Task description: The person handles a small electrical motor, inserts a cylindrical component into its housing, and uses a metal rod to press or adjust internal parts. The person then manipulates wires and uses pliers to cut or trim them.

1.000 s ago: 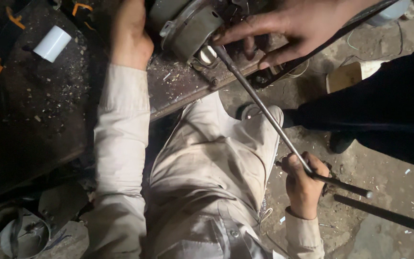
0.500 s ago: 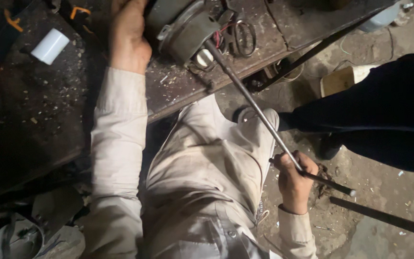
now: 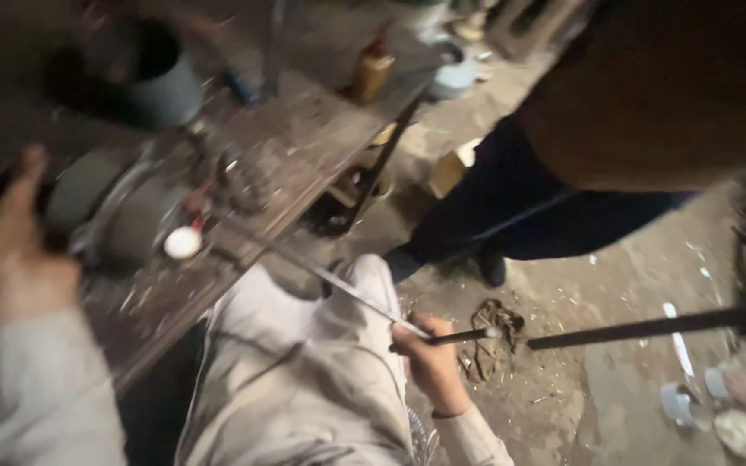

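Note:
My right hand [image 3: 429, 362] grips a long thin metal rod [image 3: 338, 285] near its dark lower end, beside my knee. The rod slants up and left to a grey round machine part [image 3: 123, 207] on the dark workbench [image 3: 304, 147]. My left hand [image 3: 15, 246] rests against the left side of that part, thumb up; whether it holds it is unclear. The picture is blurred by motion. My light trousers [image 3: 295, 380] fill the lower middle.
Another person in dark trousers [image 3: 546, 207] stands close on the right. A second dark rod [image 3: 649, 328] lies across the dirt floor at right. A brown bottle [image 3: 371, 73] stands on the bench's far end. Scraps and small white cups litter the floor at lower right.
The view has swung right and blurred. The other person's hand has left the machine part. My right hand still holds the rod; my left stays by the part.

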Available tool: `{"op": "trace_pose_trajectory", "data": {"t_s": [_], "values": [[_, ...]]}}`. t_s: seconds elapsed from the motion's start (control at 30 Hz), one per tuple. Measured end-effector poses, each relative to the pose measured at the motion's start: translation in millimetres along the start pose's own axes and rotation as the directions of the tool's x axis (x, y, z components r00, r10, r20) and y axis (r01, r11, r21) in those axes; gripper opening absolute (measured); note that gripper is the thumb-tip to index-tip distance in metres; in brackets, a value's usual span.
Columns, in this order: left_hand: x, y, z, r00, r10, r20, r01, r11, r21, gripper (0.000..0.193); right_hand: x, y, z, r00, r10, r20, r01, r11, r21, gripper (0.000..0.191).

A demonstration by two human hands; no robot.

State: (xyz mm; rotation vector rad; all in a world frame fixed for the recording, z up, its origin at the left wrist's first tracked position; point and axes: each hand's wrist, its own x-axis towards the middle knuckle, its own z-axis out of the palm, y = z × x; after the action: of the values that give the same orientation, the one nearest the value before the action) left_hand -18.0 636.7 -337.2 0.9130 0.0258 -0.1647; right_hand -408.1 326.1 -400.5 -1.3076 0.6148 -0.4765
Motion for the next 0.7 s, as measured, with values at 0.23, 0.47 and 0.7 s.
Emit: {"op": "trace_pose_trajectory", "data": {"t_s": [0.23, 0.47, 0.7], "values": [[-22.1, 26.6, 65.5, 0.994, 0.005, 0.106, -0.054, 0.887, 0.459, 0.051, 3.1, 0.0, 10.5, 1.0, -0.003, 0.007, 0.003, 1.0, 0.021, 0.026], [-7.4, 50.9, 98.8, 0.85, 0.068, 0.523, -0.527, 0.142, 0.838, 0.062, 10.7, -14.6, 28.6, 1.0, -0.006, -0.015, 0.003, 0.988, -0.156, 0.019], [11.9, 26.0, 77.1, 0.775, 0.26, 0.576, -0.611, 0.076, 0.788, 0.041, 0.5, -28.3, 39.4, 0.994, -0.109, 0.004, 0.107, 0.973, -0.206, 0.031]]}}
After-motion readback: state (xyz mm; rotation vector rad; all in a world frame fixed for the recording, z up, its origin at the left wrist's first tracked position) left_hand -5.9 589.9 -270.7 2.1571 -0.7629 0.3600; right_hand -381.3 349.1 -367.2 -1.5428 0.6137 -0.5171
